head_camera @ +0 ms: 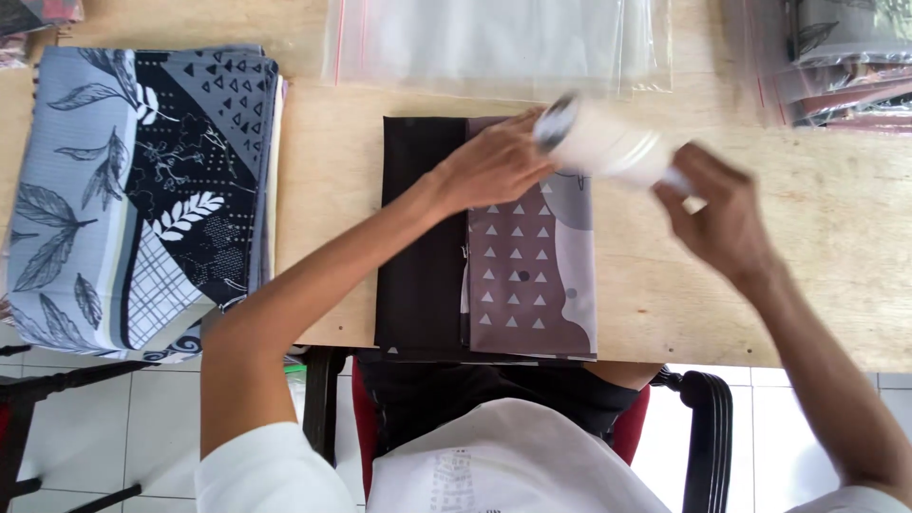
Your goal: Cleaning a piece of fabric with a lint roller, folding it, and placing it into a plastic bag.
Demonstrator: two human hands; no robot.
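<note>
A folded cloth (527,275), black on the left and mauve with small white triangles on the right, lies on the wooden table (741,313) in front of me. My left hand (494,163) rests on its upper part. My right hand (720,220) holds the handle end of a white roller (608,144), blurred, which hovers over the cloth's top right corner, its far end next to my left fingers.
A stack of folded grey and black leaf-patterned fabric (142,190) sits at the table's left end. Clear plastic bags (494,43) lie at the back centre. Bagged fabrics (841,57) are piled at the back right. A dark chair arm (708,427) is below the table edge.
</note>
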